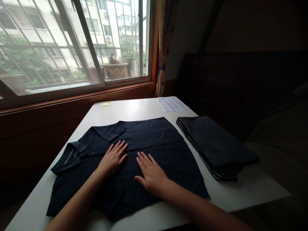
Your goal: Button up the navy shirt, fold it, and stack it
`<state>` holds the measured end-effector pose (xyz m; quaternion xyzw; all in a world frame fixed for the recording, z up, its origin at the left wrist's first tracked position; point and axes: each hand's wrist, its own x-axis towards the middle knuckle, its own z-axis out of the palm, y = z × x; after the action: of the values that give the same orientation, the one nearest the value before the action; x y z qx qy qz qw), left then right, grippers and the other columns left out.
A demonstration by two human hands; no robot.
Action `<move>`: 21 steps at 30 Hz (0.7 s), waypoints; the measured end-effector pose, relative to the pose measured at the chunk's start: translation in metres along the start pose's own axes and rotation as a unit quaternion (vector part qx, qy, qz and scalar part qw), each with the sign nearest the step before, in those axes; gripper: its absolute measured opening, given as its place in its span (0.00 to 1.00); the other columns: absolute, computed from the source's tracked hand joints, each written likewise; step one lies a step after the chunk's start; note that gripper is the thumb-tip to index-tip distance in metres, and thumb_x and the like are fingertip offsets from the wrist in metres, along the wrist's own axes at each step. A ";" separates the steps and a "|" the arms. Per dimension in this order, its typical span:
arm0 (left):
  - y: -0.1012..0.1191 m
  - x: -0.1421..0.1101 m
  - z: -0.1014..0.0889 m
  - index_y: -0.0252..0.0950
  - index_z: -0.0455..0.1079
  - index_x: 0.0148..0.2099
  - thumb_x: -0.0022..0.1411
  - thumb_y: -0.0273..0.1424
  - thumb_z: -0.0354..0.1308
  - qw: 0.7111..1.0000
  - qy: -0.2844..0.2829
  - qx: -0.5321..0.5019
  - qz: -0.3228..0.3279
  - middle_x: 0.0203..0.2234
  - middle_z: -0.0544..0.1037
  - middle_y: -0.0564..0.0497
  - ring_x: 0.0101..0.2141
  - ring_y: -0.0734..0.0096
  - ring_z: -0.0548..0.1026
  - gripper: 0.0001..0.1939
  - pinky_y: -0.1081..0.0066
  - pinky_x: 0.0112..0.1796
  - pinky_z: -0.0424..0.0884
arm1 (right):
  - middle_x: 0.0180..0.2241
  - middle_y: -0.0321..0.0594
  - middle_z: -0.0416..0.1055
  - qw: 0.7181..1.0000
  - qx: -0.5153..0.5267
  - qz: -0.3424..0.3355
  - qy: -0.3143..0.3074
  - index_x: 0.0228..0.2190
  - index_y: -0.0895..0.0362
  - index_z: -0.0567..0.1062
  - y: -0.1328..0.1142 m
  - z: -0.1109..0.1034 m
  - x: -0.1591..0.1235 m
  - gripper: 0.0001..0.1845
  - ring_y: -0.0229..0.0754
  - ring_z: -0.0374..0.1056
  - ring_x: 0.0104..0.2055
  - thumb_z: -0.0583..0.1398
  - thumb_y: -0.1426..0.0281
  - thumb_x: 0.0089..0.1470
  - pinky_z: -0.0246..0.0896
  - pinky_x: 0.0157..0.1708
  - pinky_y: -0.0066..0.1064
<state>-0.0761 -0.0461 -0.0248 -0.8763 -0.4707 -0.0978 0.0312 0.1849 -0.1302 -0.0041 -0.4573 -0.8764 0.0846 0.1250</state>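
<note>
A dark navy short-sleeved shirt (163, 141) lies spread flat, front side up, with its collar (72, 157) toward the left and its hem to the right. My left hand (114, 157) rests flat on the shirt's front near the button placket, fingers stretched out. Flat on the lower body of the shirt lies my right hand (150, 173), its fingers extended and the thumb apart. Neither hand grips the cloth. One sleeve points away from me and the other lies toward me, partly behind my left forearm.
The white table (134, 110) carries a folded dark garment stack (211, 138) at the right. Printed sheets (173, 103) lie at the far right corner, and a yellow sticky note (106, 104) at the far left. A barred window (101, 41) and a tied curtain (163, 48) stand beyond.
</note>
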 end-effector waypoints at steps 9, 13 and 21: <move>-0.001 0.000 -0.003 0.47 0.48 0.73 0.74 0.47 0.41 1.000 -0.016 -0.003 0.000 0.70 0.52 0.51 0.69 0.60 0.51 0.30 0.53 0.67 0.48 | 0.71 0.44 0.42 0.989 -0.086 0.114 0.040 0.69 0.58 0.49 0.081 -0.012 -0.075 0.38 0.49 0.42 0.72 0.46 0.51 0.67 0.42 0.69 0.48; -0.002 0.000 -0.003 0.46 0.48 0.73 0.74 0.47 0.41 1.000 -0.014 -0.004 0.000 0.70 0.53 0.51 0.69 0.60 0.51 0.30 0.53 0.67 0.48 | 0.71 0.44 0.42 0.979 -0.123 0.149 0.065 0.70 0.56 0.47 0.115 -0.019 -0.115 0.38 0.49 0.44 0.72 0.48 0.52 0.67 0.44 0.69 0.48; 0.000 0.000 -0.007 0.45 0.52 0.72 0.74 0.46 0.42 1.000 -0.014 -0.010 -0.004 0.69 0.55 0.50 0.68 0.59 0.54 0.29 0.52 0.66 0.52 | 0.70 0.45 0.46 0.973 -0.146 0.167 0.066 0.69 0.54 0.49 0.134 -0.019 -0.136 0.38 0.51 0.46 0.71 0.48 0.50 0.66 0.48 0.67 0.50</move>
<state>-0.0773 -0.0474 -0.0180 -0.8762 -0.4732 -0.0903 0.0155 0.3695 -0.1653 -0.0401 -0.6147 -0.7807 -0.0545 0.0985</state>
